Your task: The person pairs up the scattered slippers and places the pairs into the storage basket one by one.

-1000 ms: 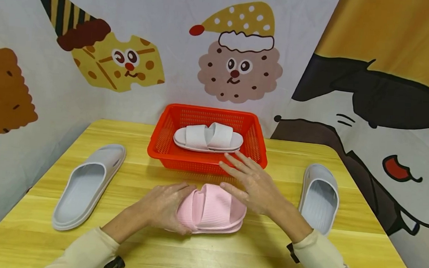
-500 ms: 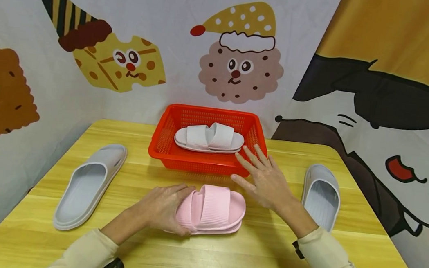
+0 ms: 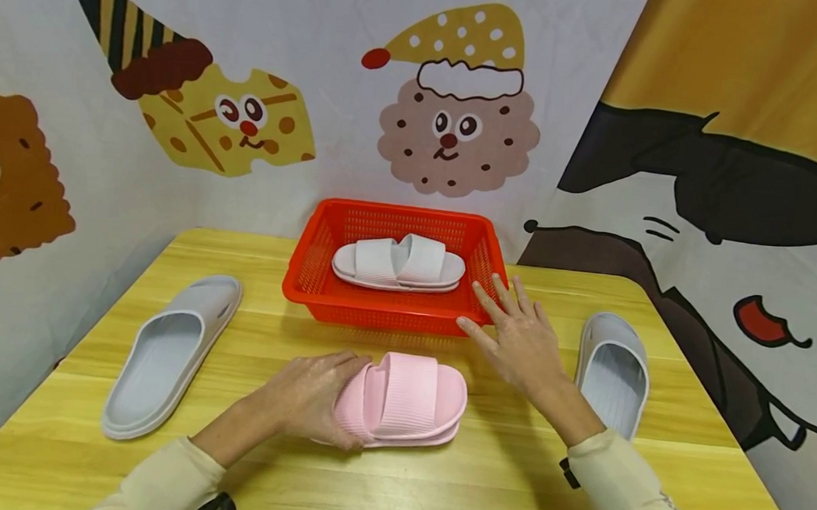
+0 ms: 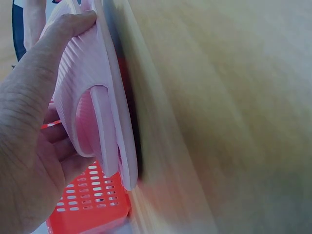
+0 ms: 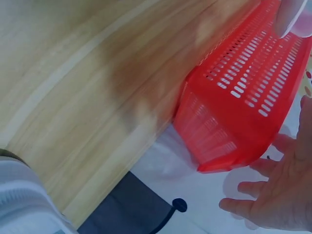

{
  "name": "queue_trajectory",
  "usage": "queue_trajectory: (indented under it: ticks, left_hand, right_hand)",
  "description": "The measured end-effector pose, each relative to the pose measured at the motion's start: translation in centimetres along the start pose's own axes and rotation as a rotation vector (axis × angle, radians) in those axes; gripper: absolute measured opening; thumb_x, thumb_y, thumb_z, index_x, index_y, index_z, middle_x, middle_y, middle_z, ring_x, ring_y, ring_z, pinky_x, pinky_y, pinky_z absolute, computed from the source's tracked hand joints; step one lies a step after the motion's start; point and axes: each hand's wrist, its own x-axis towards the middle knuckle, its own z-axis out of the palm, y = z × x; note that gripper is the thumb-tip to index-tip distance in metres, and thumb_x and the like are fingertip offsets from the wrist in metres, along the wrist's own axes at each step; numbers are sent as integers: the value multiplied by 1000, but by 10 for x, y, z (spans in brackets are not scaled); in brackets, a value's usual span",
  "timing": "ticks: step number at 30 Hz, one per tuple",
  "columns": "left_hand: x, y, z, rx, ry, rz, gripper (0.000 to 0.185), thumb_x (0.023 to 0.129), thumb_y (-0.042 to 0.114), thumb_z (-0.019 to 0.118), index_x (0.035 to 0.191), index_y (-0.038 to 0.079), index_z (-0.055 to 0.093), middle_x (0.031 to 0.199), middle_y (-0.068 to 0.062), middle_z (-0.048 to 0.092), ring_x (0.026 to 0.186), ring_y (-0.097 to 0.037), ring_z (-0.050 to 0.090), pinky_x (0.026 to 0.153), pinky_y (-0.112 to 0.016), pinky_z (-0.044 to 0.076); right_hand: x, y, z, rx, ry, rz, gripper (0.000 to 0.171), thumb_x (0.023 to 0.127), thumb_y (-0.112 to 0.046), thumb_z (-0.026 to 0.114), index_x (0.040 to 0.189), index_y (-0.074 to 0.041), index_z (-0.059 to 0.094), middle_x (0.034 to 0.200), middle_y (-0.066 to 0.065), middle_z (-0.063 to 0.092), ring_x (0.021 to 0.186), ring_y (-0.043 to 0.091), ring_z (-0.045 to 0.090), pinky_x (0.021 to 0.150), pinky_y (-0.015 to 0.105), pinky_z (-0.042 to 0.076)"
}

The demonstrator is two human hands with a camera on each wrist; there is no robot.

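Observation:
My left hand (image 3: 315,399) grips a pair of pink slippers (image 3: 410,399), nested together, by the left end. In the left wrist view the thumb presses on the edge of the pink slippers (image 4: 90,63) and the fingers reach round the far side; their soles are close over the table. My right hand (image 3: 521,346) holds nothing, its fingers spread at the front right corner of a red plastic basket (image 3: 377,315). Inside that basket lies a pair of white slippers (image 3: 418,262). The right wrist view shows the right hand's fingers (image 5: 263,165) beside the basket wall (image 5: 229,117).
A grey slipper (image 3: 163,365) lies slanted at the left of the wooden table (image 3: 408,497). Another grey slipper (image 3: 612,365) sits at the right, close to my right forearm. A cartoon-printed cloth (image 3: 257,199) hangs behind the basket.
My right hand has moved right, away from the pink slippers toward the basket's right corner. The left hand and the pink slippers have hardly moved.

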Motion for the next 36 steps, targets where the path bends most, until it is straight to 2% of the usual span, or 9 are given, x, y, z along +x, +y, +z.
queue_trajectory:
  ticks: [6,14,24,30,36]
  left_hand:
    - [0,1,0,-1,-4,-8,108,57,70,82,142,9,56,120,-1,63,98,-16,63,81,-39,56]
    - [-1,9,-1,-1,-12,23,109,57,72,81,143,11,55,124,1,62,105,-15,62,83,-39,55]
    - [-3,7,-2,-11,-12,-1,109,57,72,81,143,10,55,125,1,62,105,-14,61,84,-38,55]
    - [-3,10,-4,-15,3,8,108,57,72,81,143,13,56,123,4,62,102,-11,61,80,-35,55]
    - [-3,10,-7,-25,16,15,107,58,71,81,143,10,55,124,1,63,103,-14,63,82,-36,56]
  right_hand:
    - [5,9,1,-16,-15,38,80,100,-71,31,161,-19,31,165,16,21,152,41,6,114,67,18]
    - [11,14,1,90,-32,58,82,100,-70,33,161,-15,31,164,18,23,149,48,13,115,63,21]
    - [13,15,5,90,-49,106,95,96,-76,29,161,-7,25,167,13,18,151,41,11,114,63,22]
    - [12,15,5,85,-43,112,96,97,-75,28,161,-4,24,167,14,17,151,41,11,115,62,21]
    - [12,15,6,82,-52,118,97,97,-76,28,161,-4,23,167,13,16,152,40,10,114,64,23]
